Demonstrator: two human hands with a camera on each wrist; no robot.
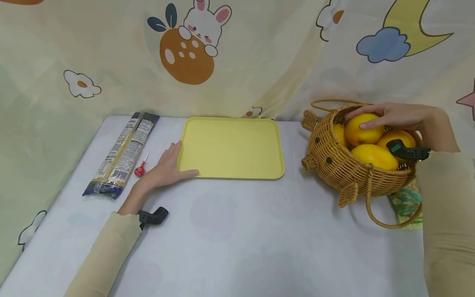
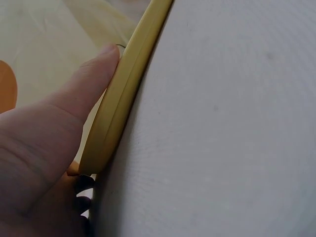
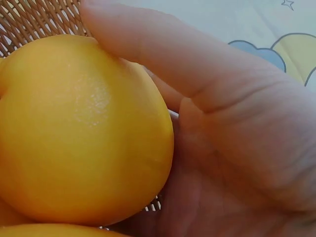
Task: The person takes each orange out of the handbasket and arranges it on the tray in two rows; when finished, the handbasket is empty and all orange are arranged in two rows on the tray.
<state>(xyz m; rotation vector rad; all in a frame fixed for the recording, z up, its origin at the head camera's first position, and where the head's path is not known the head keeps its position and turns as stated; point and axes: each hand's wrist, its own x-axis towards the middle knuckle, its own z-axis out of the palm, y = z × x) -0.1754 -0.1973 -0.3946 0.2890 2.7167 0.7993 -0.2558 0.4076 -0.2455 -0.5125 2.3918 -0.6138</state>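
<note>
My right hand (image 1: 406,116) reaches into a wicker basket (image 1: 345,167) with an animal face, at the right. Its thumb and fingers curl round a yellow mango (image 1: 360,131), which sits on top of other mangoes. In the right wrist view the thumb lies over the side of that mango (image 3: 84,133); the fingertips are hidden behind it. At the left end of a yellow tray (image 1: 231,148), my left hand (image 1: 163,167) is spread, fingers along the short side and thumb at the front edge. The left wrist view has the thumb straight against the tray rim (image 2: 111,118).
A long printed packet (image 1: 120,156) lies at the left of the white table (image 1: 237,231), with a red lollipop (image 1: 139,169) beside it. Something green and patterned (image 1: 408,206) is partly under the basket. A cartoon-printed cloth (image 1: 122,53) hangs behind the table.
</note>
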